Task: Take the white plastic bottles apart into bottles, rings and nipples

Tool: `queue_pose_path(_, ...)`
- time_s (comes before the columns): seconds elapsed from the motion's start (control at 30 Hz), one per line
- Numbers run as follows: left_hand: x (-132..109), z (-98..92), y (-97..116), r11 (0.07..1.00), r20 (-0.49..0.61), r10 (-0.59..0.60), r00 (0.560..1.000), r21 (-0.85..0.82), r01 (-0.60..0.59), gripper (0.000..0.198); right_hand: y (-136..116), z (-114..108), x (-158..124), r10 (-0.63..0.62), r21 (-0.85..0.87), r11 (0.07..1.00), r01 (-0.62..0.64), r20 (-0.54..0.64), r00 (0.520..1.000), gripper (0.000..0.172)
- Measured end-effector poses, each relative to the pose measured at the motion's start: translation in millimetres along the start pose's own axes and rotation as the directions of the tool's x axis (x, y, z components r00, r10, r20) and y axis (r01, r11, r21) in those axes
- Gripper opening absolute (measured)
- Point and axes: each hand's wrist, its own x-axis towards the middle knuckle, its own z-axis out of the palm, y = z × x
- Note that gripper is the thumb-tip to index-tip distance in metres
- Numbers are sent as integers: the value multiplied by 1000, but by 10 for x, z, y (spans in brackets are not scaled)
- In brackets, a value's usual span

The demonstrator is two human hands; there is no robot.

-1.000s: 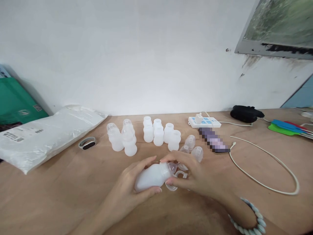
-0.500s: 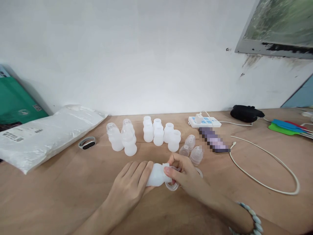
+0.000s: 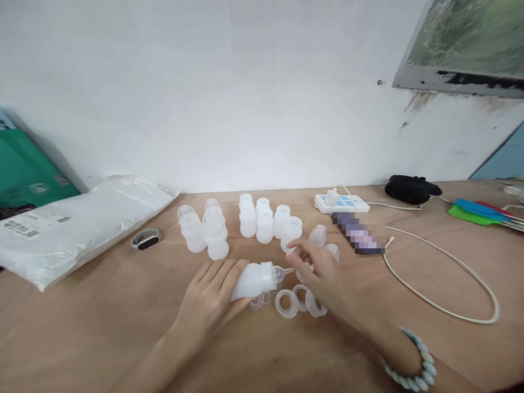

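My left hand (image 3: 216, 295) is closed around a milky white baby bottle (image 3: 254, 279), tilted on its side with its neck to the right. A clear teat (image 3: 282, 273) sticks out of a white collar on that neck. To the right of the teat, my right hand (image 3: 317, 267) hovers with its fingers loosely bent and apart, holding nothing that I can see. It partly hides the clear dome caps (image 3: 317, 236) behind it. Below lie several clear rings (image 3: 286, 303), and small clear teats (image 3: 257, 301) are partly covered by the bottle.
Capped bottles (image 3: 218, 240) stand at the back left, uncapped bottles (image 3: 248, 221) beside them. A wristband (image 3: 146, 240) and a white plastic parcel (image 3: 85, 218) lie left. On the right are a power strip (image 3: 341, 203), a phone (image 3: 358, 233), a cable (image 3: 450, 262), a black pouch (image 3: 412, 189) and spatulas (image 3: 478, 213).
My right hand has let go of the bottle's neck and moved right and up towards the caps. The bottle has shifted slightly left and up, uncovering the teat and rings.
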Motion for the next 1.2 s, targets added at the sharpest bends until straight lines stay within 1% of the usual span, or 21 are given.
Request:
queue_pose_path(0.03,-5,5,-8,1000,16,-27,1000,-6,27,34,56,-45,32,-56,-238,971,32,-95,994,24)
queue_pose_path(0.07,-8,11,-14,999,25,-46,999,-8,46,34,108,-87,61,-114,-465,884,37,-138,984,23)
queue_pose_path(0.1,-11,16,-19,998,31,-58,998,-9,58,35,152,-121,87,-152,-648,761,28,-137,979,22)
queue_pose_path(0.13,-13,20,-21,998,32,-62,998,-10,62,35,185,-144,106,-171,-776,630,25,-108,979,20)
queue_pose_path(0.17,-13,23,-22,998,31,-58,998,-9,58,35,205,-157,117,-169,-857,514,29,-68,983,17)
queue_pose_path(0.2,-12,25,-21,999,28,-52,998,-9,53,35,213,-158,122,-155,-902,430,39,-30,987,16)
queue_pose_path(0.27,-8,26,-15,999,20,-41,999,-8,41,35,200,-134,116,-124,-936,348,60,18,992,20)
queue_pose_path(0.43,-8,19,0,999,22,-44,999,-18,44,33,166,-49,96,-106,-944,315,99,69,992,21)
queue_pose_path(0.53,-14,15,-10,998,25,-50,998,-34,51,32,213,-79,118,-125,-939,331,98,59,990,18)
queue_pose_path(0.6,-15,10,-27,998,26,-61,998,-35,61,31,266,-155,144,-162,-917,392,76,12,987,12)
queue_pose_path(0.63,-15,7,-38,997,29,-71,997,-34,72,31,296,-207,161,-184,-894,445,56,-30,982,12)
queue_pose_path(0.7,-17,1,-64,994,37,-104,994,-34,106,31,350,-323,196,-226,-802,597,6,-161,961,16)
queue_pose_path(0.77,-22,-3,-88,988,47,-150,988,-41,152,32,380,-427,228,-245,-635,773,-14,-318,916,19)
queue_pose_path(0.83,-28,-3,-102,981,51,-185,981,-49,187,32,373,-484,241,-222,-407,913,39,-414,883,22)
queue_pose_path(0.87,-31,-2,-104,979,52,-193,980,-53,195,32,353,-488,236,-194,-277,957,79,-415,889,23)
queue_pose_path(0.9,-33,-1,-101,978,53,-195,979,-57,198,32,324,-474,224,-160,-141,983,114,-380,911,23)
queue_pose_path(0.97,-34,-1,-86,978,62,-194,979,-65,198,33,243,-400,177,-114,108,984,143,-239,964,21)
queue_pose_path(1.0,-33,-1,-73,978,72,-192,979,-71,197,33,196,-346,146,-107,202,970,138,-158,982,21)
queue_pose_path(1.03,-33,-2,-58,977,87,-189,978,-81,196,33,149,-287,113,-111,270,954,131,-87,990,21)
queue_pose_path(1.1,-36,-4,-28,975,98,-179,979,-117,190,32,67,-171,49,-134,346,930,124,4,991,22)
queue_pose_path(1.2,-44,-3,7,965,67,-166,984,-195,177,31,9,-58,-18,-174,392,907,155,12,985,24)
